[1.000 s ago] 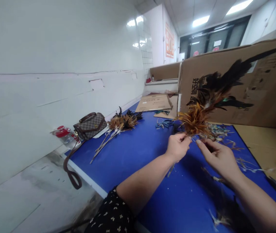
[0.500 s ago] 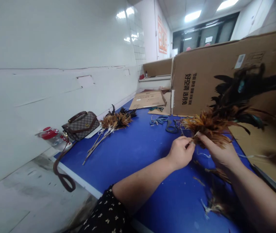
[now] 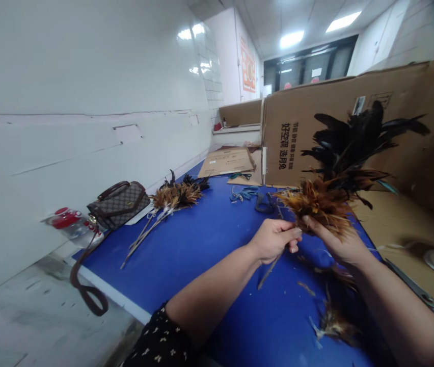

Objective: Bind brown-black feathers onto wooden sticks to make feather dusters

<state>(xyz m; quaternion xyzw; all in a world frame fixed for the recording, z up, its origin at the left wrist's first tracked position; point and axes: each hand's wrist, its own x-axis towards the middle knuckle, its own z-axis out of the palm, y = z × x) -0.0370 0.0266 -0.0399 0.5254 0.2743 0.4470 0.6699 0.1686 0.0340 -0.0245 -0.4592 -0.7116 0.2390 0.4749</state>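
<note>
A feather duster (image 3: pixel 318 204) with brown-orange feathers below and long black ones above is held at a slant over the blue table. My left hand (image 3: pixel 276 240) is closed at the feathers' lower end, and a thin stick (image 3: pixel 268 273) slopes down from beneath its fingers. From the other side, my right hand (image 3: pixel 341 247) grips the base of the brown feathers, its thumb pressed against them. Its other fingers are mostly hidden. Loose feathers (image 3: pixel 333 323) lie on the table below my right wrist.
More feather dusters (image 3: pixel 179 196) with thin sticks lie at the left, beside a handbag (image 3: pixel 121 204) and a red-capped bottle (image 3: pixel 72 224). Blue strips (image 3: pixel 243 193) lie farther back. Large scissors (image 3: pixel 423 295) rest at the right. A tall cardboard sheet (image 3: pixel 297 109) stands behind.
The duster's black feathers have swung to a more upright position. My left hand has turned slightly, and the stick now shows below it. The camera view has shifted a little.
</note>
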